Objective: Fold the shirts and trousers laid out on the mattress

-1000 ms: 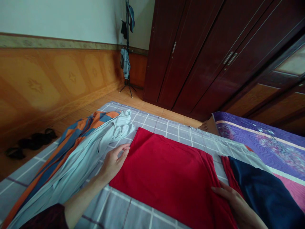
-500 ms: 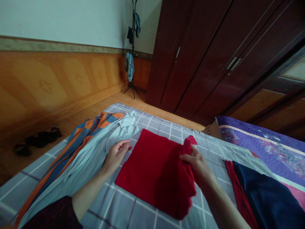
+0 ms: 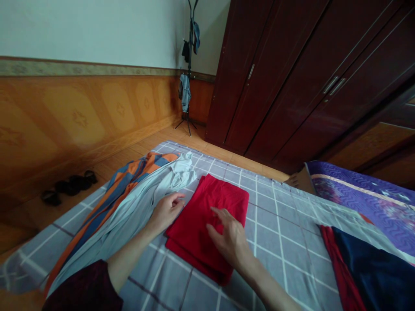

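Observation:
A red cloth [image 3: 201,216], folded over into a narrower piece with layered lower edges, lies on the grey checked bed sheet [image 3: 275,242]. My right hand [image 3: 228,235] is over its right part, fingers apart and holding nothing; whether it touches the cloth is hard to tell. Beside the cloth's left edge is my left hand [image 3: 167,211], its fingers loosely bent and apart, with nothing in it. Left of that hand lies a long pale blue garment [image 3: 129,216], next to an orange and blue one [image 3: 106,203].
Dark blue cloth [image 3: 372,259] and red cloth [image 3: 340,268] lie at the right. A purple mattress [image 3: 359,185] is beyond. Behind the bed stand a dark wardrobe [image 3: 275,77] and a coat rack [image 3: 189,65]. Black footwear [image 3: 76,185] is on the floor at left.
The red cloth's right part has been folded leftward, so the cloth is narrower. My right hand has let go of its edge and moved left over it. The view has shifted slightly.

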`<action>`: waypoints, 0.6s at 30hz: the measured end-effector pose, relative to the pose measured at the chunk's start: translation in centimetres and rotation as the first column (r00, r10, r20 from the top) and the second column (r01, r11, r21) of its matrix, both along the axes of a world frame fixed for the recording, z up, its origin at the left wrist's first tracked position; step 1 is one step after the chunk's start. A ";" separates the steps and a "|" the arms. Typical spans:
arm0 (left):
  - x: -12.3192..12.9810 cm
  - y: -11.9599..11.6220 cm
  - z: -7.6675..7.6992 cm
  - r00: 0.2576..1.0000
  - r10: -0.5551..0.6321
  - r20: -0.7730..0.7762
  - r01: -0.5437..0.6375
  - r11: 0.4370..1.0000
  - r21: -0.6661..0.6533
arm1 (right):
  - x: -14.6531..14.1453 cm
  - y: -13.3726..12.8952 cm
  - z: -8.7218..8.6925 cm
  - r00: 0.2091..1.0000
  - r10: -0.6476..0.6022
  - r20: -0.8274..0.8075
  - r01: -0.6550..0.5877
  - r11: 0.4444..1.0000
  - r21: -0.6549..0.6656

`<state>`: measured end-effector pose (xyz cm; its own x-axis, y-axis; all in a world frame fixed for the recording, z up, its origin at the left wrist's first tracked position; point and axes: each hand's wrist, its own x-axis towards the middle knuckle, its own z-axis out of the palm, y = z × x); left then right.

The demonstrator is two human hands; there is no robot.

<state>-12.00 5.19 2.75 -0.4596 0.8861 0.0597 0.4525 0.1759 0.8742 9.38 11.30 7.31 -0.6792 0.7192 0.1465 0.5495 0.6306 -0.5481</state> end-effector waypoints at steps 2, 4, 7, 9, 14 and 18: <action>-0.2 -0.3 0.8 0.994 -0.027 -0.110 0.019 0.998 -0.067 | 3.1 -1.4 -0.2 0.997 0.073 0.002 -0.073 0.991 0.113; -0.3 -0.6 1.4 0.981 -0.069 -0.179 0.046 0.990 -0.131 | 5.4 -2.8 -0.9 0.991 0.136 0.012 -0.135 0.969 0.207; -0.4 -1.1 2.0 0.955 -0.171 -0.243 0.114 0.966 -0.234 | 7.0 -4.4 -2.1 0.988 0.147 0.040 -0.152 0.931 0.333; -0.2 -1.6 2.2 0.936 -0.233 -0.264 0.153 0.945 -0.290 | 7.2 -4.8 -2.7 0.991 0.118 0.054 -0.130 0.911 0.391; 0.1 -3.3 2.5 0.920 -0.295 -0.258 0.197 0.917 -0.346 | 7.4 -4.5 -2.7 0.993 0.079 0.083 -0.107 0.898 0.427; 0.5 -4.3 2.7 0.947 -0.271 -0.171 0.205 0.923 -0.324 | 7.8 -4.4 -2.3 0.993 0.084 0.088 -0.115 0.889 0.443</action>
